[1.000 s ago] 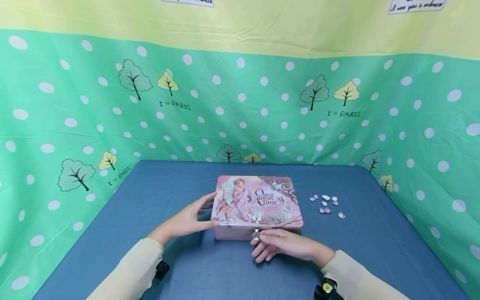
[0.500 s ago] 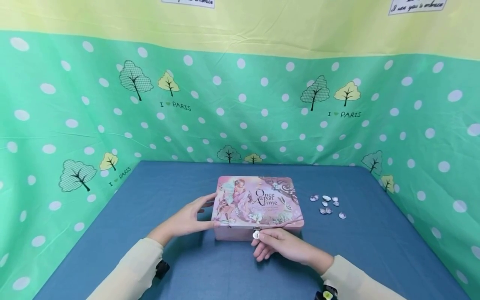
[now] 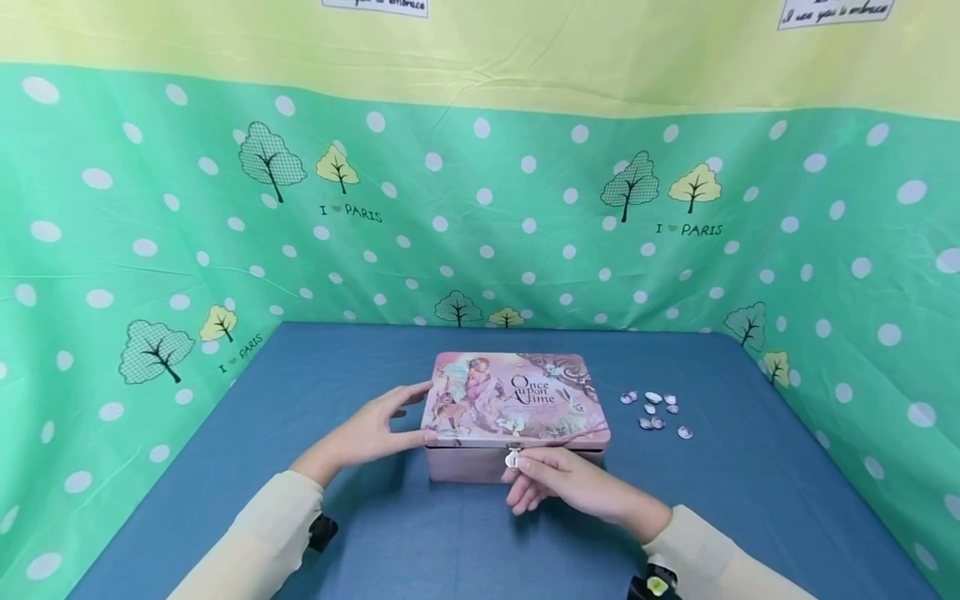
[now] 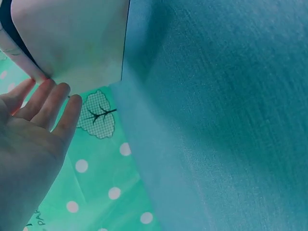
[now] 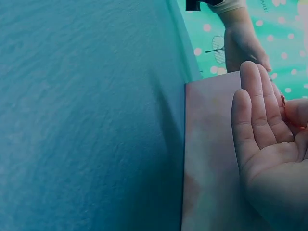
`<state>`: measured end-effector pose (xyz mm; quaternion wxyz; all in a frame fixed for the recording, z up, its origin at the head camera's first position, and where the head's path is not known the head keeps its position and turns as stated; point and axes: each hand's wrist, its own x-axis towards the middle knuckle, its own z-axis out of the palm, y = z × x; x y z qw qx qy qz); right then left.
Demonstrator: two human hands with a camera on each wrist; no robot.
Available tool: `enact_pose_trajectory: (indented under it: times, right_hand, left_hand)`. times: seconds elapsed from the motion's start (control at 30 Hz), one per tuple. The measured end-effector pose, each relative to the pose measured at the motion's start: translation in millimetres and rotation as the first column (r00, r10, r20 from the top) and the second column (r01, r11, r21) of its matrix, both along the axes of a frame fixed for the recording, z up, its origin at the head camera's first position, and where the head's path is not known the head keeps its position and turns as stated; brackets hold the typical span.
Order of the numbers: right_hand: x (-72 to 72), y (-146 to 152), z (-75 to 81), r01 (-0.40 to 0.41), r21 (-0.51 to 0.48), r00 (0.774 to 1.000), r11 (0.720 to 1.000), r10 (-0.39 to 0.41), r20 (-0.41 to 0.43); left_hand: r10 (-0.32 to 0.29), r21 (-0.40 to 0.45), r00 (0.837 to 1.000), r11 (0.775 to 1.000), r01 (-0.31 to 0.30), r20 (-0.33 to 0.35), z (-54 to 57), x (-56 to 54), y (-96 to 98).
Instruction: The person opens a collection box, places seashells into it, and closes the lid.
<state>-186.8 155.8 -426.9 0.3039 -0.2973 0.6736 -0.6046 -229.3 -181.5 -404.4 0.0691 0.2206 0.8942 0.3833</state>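
Note:
A pink tin box (image 3: 487, 465) with "Once upon a Time" on its lid (image 3: 517, 396) sits mid-table. A dark gap shows between lid and body along the front, also visible in the left wrist view. My left hand (image 3: 367, 429) touches the lid's left side, thumb at the front corner and the other fingers farther back. In the left wrist view its fingers (image 4: 60, 108) reach the lid's edge, fairly straight. With thumb and forefinger, my right hand (image 3: 573, 482) pinches the metal clasp (image 3: 513, 459) at the front; its other fingers (image 5: 260, 110) extend loosely. The box's inside is hidden.
Several small shiny, clear, gem-like pieces (image 3: 654, 398) lie on the blue tablecloth (image 3: 360, 350) right of the box. A green polka-dot curtain (image 3: 480, 225) hangs behind the table and along both sides.
The clasp's front plate has swung away from the round lock part. The lid's front edge has risen, opening a dark gap, and both hands have moved slightly up with it.

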Motion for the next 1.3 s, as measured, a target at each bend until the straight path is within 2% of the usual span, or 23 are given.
enact_pose_trajectory:
  times: [0.13, 0.3, 0.47, 0.6, 0.8, 1.0, 1.2, 1.3]
  right_hand:
    - [-0.2, -0.6, 6.8, 0.013, 0.002, 1.0, 1.0, -0.013, -0.01]
    - [-1.3, 0.0, 16.9, 0.028, 0.002, 0.999, 1.0, -0.028, -0.022]
    - [-2.1, -0.3, 24.0, 0.037, -0.014, 0.999, 0.999, -0.037, -0.011]
    - [-2.3, 0.0, 26.4, 0.05, -0.021, 0.999, 0.999, -0.05, -0.001]
    - [-1.6, 0.0, 28.2, 0.047, -0.029, 0.999, 0.998, -0.047, -0.003]
    - [-1.0, 2.5, 32.2, 0.055, -0.018, 0.998, 0.998, -0.056, -0.015]
    - [-5.5, 7.6, 35.1, 0.072, -0.02, 0.993, 0.997, -0.074, -0.098]
    - [-8.3, 12.8, 36.9, 0.103, -0.009, 0.986, 0.995, -0.103, -0.128]
  left_hand:
    - [-0.003, 0.005, 1.0, 1.0, 0.003, -0.024, 0.4, -0.5, -1.0]
    - [-0.014, 0.073, 0.994, 0.997, 0.023, -0.113, -0.6, -1.6, -2.2]
    - [0.002, 0.083, 0.966, 0.996, 0.02, -0.258, -3.0, -5.8, -3.3]
    - [0.044, 0.08, 0.95, 0.997, -0.02, -0.31, -6.4, -11.7, -1.9]
    - [0.099, 0.127, 0.945, 0.99, -0.062, -0.313, -11.3, -18.0, 0.3]
    - [0.123, 0.15, 0.941, 0.986, -0.078, -0.316, -14.0, -20.1, 0.7]
    - [0.159, 0.178, 0.94, 0.978, -0.108, -0.303, -15.6, -24.4, 3.1]
    - [0.179, 0.22, 0.941, 0.968, -0.116, -0.288, -16.4, -27.6, 5.9]
